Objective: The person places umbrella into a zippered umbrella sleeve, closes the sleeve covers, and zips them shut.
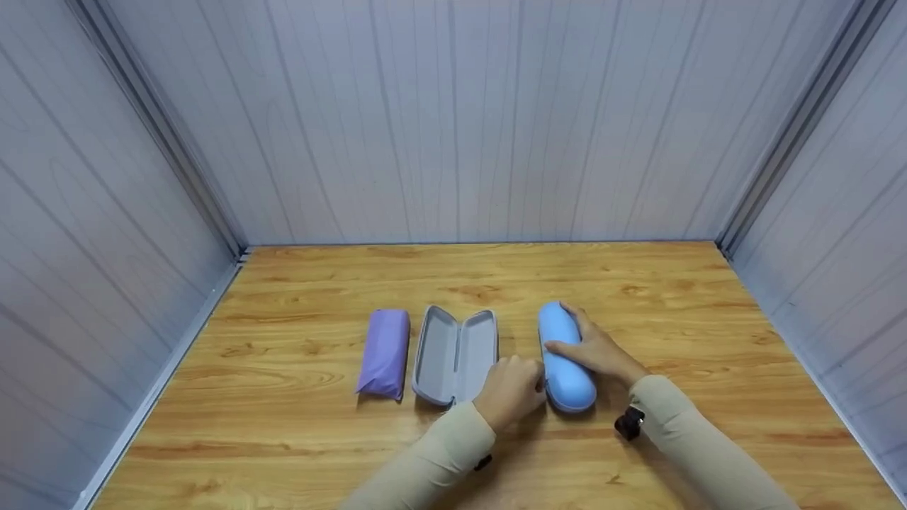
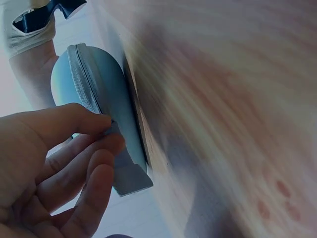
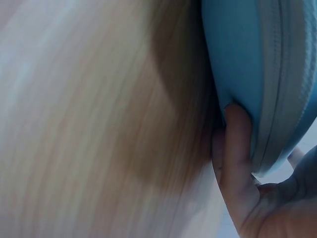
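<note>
A light blue zippered glasses case (image 1: pixel 570 386), rounded at both ends, lies on the right part of the wooden table. My right hand (image 1: pixel 601 352) grips it from its right side, thumb across the top and fingers along the far end. My left hand (image 1: pixel 510 391) is at the case's left side. In the left wrist view its thumb and forefinger pinch the zipper pull at the grey zipper band (image 2: pixel 85 77); the pull itself is mostly hidden by the fingertips. The right wrist view shows fingers (image 3: pixel 238 144) against the blue shell, beside the zipper band.
Left of my left hand lies a grey hard case (image 1: pixel 437 350), spread open with its inside up. Farther left is a purple wrapped packet (image 1: pixel 385 350). White panelled walls (image 1: pixel 453 120) enclose the wooden table (image 1: pixel 283 425) at the back and sides.
</note>
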`<action>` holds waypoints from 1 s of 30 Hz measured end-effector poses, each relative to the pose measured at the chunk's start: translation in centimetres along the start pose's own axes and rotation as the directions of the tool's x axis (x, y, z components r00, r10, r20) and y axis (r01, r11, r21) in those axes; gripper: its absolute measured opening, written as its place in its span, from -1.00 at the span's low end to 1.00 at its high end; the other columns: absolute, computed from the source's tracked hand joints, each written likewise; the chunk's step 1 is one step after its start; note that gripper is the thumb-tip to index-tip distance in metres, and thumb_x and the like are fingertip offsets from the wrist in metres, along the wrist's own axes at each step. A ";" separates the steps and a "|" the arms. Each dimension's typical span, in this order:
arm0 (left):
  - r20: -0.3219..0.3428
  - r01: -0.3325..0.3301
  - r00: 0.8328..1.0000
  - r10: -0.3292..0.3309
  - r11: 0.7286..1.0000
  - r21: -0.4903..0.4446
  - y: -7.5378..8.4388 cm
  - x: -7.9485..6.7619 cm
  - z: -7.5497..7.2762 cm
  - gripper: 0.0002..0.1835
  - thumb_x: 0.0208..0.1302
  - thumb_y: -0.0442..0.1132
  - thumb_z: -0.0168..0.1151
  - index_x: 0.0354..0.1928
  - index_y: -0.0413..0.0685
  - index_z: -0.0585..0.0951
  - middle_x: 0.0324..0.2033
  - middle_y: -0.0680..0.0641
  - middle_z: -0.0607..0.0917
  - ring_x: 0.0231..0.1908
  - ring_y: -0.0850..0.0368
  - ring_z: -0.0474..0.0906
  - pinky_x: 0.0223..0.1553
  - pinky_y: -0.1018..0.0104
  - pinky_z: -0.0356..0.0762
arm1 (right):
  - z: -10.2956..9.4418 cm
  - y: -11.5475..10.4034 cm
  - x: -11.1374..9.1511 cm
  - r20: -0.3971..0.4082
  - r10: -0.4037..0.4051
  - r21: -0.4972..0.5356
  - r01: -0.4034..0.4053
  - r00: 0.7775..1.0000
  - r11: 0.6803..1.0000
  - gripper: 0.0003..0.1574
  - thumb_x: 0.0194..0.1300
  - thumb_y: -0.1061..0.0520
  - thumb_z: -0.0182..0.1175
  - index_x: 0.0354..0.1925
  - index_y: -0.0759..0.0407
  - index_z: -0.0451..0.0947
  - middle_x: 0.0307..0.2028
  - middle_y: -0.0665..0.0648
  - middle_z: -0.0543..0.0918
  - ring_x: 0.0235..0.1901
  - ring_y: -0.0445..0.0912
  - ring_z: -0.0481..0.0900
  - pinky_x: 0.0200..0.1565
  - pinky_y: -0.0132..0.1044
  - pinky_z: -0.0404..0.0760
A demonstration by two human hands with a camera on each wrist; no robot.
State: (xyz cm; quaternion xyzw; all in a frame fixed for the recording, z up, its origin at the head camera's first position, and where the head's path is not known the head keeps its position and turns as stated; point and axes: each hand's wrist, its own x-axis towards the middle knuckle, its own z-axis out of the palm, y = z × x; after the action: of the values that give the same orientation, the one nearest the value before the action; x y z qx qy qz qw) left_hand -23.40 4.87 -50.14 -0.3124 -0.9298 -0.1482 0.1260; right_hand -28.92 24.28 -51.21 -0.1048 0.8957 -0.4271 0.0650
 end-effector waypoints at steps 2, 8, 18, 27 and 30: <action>0.007 -0.005 1.000 0.005 1.000 -0.005 0.1 -0.2 0.0 -0.86 -0.10 -0.16 0.36 -0.65 0.07 0.58 -0.75 0.19 0.48 -0.70 0.26 0.39 -0.69 0.38 0.37 | 0.0 -0.1 -0.1 -0.001 0.018 -0.001 -0.018 1.000 1.000 0.17 0.08 -0.32 0.20 0.42 -0.08 -0.23 0.32 0.35 0.02 0.17 0.29 0.20 0.05 0.20 0.25; 0.012 -0.026 1.000 0.026 1.000 -0.004 0.3 -0.4 -0.2 -0.92 -0.13 -0.17 0.35 -0.60 0.06 0.62 -0.71 0.19 0.52 -0.68 0.25 0.42 -0.68 0.38 0.38 | -0.1 -0.2 -0.3 -0.011 0.060 -0.037 -0.060 0.998 0.997 0.27 0.04 -0.39 0.17 0.43 -0.02 -0.32 0.30 0.40 0.01 0.17 0.29 0.17 0.07 0.23 0.21; 0.005 -0.019 1.000 0.019 0.997 -0.072 0.1 -0.4 -1.5 -0.96 -0.04 -0.18 0.35 -0.48 0.08 0.68 -0.61 0.20 0.61 -0.59 0.32 0.49 -0.57 0.42 0.46 | 0.2 -0.2 -0.6 -0.059 0.081 -0.077 -0.085 0.995 0.993 0.30 0.01 -0.42 0.17 0.42 0.07 -0.28 0.21 0.42 0.11 0.07 0.28 0.31 0.01 0.21 0.31; -0.007 0.014 1.000 -0.016 0.988 -0.151 -0.6 -0.7 -2.4 -0.90 -0.02 -0.10 0.37 -0.50 0.07 0.66 -0.60 0.19 0.60 -0.60 0.39 0.44 -0.58 0.51 0.40 | -0.6 -0.1 -0.9 -0.060 0.064 -0.087 -0.069 0.996 0.994 0.25 0.07 -0.38 0.14 0.41 0.16 -0.26 0.25 0.43 0.03 0.13 0.30 0.23 0.05 0.22 0.25; -0.025 0.003 1.000 -0.007 0.988 -0.152 -0.9 -0.8 -2.6 -0.98 -0.03 -0.18 0.32 -0.50 0.10 0.67 -0.61 0.19 0.61 -0.60 0.40 0.43 -0.57 0.51 0.40 | -0.8 -0.2 -0.9 -0.068 0.051 -0.093 -0.057 0.996 0.994 0.23 0.09 -0.38 0.13 0.41 0.18 -0.23 0.25 0.42 0.03 0.15 0.28 0.21 0.08 0.20 0.24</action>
State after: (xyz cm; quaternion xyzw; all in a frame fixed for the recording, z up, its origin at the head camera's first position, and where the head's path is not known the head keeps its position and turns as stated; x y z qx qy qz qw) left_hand -22.96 2.79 -48.18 -0.3168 -0.9150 -0.2228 0.1132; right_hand -28.16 24.98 -50.53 -0.0693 0.9192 -0.3854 0.0421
